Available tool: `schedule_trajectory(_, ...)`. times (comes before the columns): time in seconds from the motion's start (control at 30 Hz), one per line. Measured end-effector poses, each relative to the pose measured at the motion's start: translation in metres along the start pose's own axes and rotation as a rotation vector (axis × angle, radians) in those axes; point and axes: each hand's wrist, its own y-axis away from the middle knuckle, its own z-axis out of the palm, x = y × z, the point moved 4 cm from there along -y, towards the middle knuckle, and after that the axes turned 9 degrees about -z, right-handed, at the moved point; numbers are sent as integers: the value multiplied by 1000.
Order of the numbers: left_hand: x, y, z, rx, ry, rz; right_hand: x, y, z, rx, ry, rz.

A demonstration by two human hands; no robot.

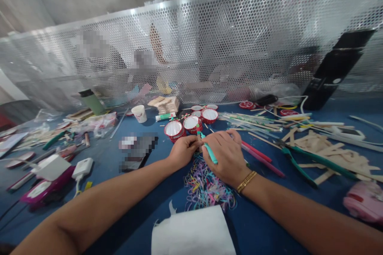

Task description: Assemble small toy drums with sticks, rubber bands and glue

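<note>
In the head view my right hand (224,153) is closed around a teal marker (211,152), its tip up against a small wooden stick (198,132) with green and reddish colouring. My left hand (184,151) pinches that stick from the other side; its lower part is hidden by fingers. Beneath both hands lies a heap of multicoloured rubber bands (206,185). Just beyond them stand several red-rimmed paper cups (191,123) with white insides. A white paper sheet or roll (193,233) rests nearest to me.
On the right are green-handled pliers (299,163), a pile of craft sticks (332,149) and pink and red pens (263,159). To the left lie a phone (139,153), a white cup (139,114) and chargers (82,168). A perforated metal screen (239,48) closes the far side.
</note>
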Motion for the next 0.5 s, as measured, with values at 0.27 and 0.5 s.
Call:
schedule_trajectory(0.27, -1, 0, 0, 3, 10, 11, -2, 0, 1, -15, -1, -29)
schedule_trajectory(0.5, 0, 0, 0, 12, 4, 17, -3, -1, 0, -16, -14, -45)
